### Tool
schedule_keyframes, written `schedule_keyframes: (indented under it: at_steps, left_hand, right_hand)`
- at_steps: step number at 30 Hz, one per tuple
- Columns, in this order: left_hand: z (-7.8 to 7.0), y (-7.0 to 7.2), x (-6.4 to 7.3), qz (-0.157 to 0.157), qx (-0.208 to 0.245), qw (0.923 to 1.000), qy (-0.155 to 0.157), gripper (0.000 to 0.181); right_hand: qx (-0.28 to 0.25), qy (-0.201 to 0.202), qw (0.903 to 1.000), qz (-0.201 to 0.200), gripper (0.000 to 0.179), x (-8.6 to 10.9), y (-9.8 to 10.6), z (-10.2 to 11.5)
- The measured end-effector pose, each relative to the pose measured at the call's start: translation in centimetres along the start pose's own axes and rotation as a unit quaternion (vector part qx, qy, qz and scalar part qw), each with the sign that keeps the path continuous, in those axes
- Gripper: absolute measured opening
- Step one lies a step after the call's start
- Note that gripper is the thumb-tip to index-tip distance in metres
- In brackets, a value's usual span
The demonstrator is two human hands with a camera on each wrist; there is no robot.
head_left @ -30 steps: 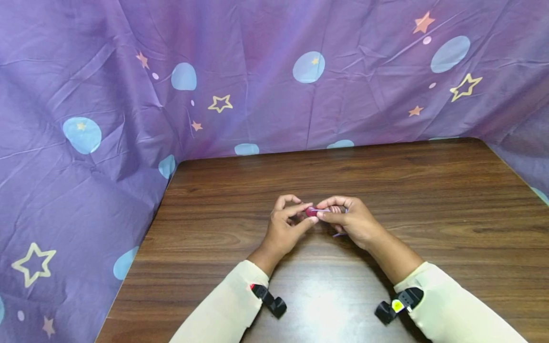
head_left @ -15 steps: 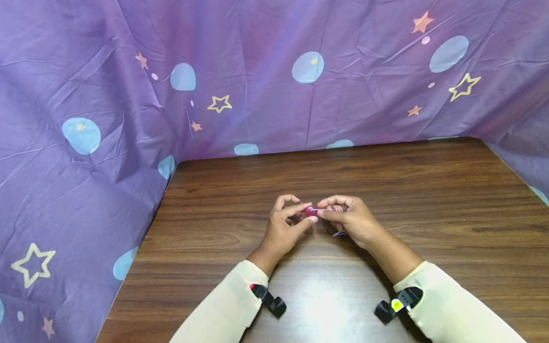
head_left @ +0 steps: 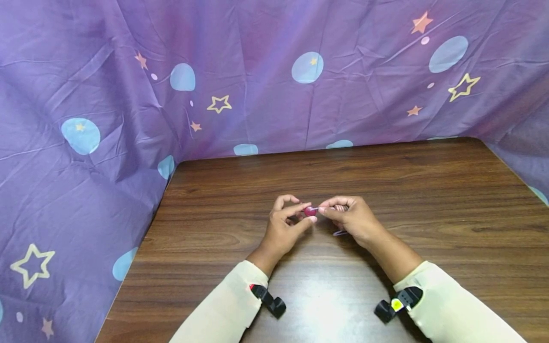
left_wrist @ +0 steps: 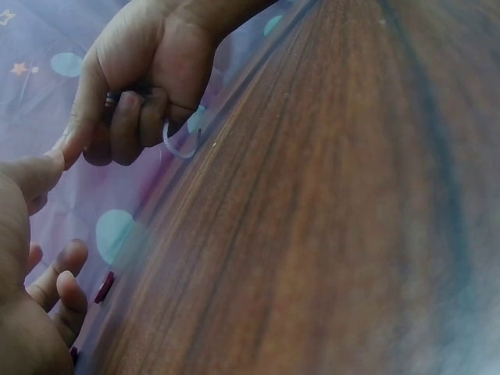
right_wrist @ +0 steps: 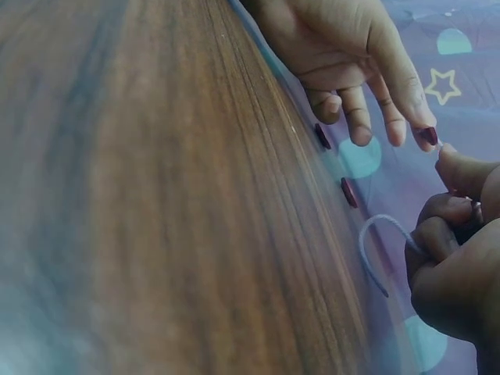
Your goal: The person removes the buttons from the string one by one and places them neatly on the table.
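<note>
My left hand [head_left: 285, 226] pinches a small round dark pink disc [head_left: 310, 211] between thumb and forefinger, its other fingers spread apart. A thin pale purple string [head_left: 315, 208] runs from the disc's face to my right hand [head_left: 353, 221], which grips it at the tips of thumb and forefinger. That hand's remaining fingers are curled in, with something dark partly hidden among them. Below them the string's loose tail [right_wrist: 364, 238] hangs in a curve in the right wrist view. The same view shows two more dark red pieces [right_wrist: 348, 192] under my left hand.
Both hands are over the middle of a brown wood-grain table [head_left: 223, 267]. A purple curtain [head_left: 266, 95] with stars and blue spots hangs behind the table and at its sides. A small black camera [head_left: 270, 302] is strapped to each sleeve.
My right thumb and forefinger have shifted to pinch the string just right of the disc, leaving a short stretch showing. The string's tail below that hand has bent into a loop. The left hand stays nearly still.
</note>
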State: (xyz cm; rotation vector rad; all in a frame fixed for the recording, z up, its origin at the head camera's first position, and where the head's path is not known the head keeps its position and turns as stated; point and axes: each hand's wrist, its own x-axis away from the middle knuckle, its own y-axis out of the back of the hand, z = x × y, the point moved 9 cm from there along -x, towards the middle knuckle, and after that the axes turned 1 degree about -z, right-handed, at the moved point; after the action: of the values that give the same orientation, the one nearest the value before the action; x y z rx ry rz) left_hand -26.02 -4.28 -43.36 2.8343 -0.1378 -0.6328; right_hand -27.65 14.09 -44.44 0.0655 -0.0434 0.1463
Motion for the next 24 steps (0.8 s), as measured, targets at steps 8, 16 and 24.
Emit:
schedule_keyframes:
  at_steps: [8,16,24]
  left_hand:
    - [0.2,0.0,0.0,0.003,0.004,0.9999,0.011,0.036]
    - [0.0,0.1,0.0,-0.003,0.009,0.9999,0.012,0.036]
    - [0.1,0.1,0.0,-0.002,0.006,0.9998,0.019,0.036]
  right_hand:
    - [-0.002,0.004,1.0000,-0.008,0.009,-0.1,0.4,0.2]
    - [-0.014,0.005,0.9998,-0.011,0.010,-0.2,0.8,0.3]
    - [-0.029,-0.001,0.9994,-0.018,0.021,-0.1,1.2,0.7]
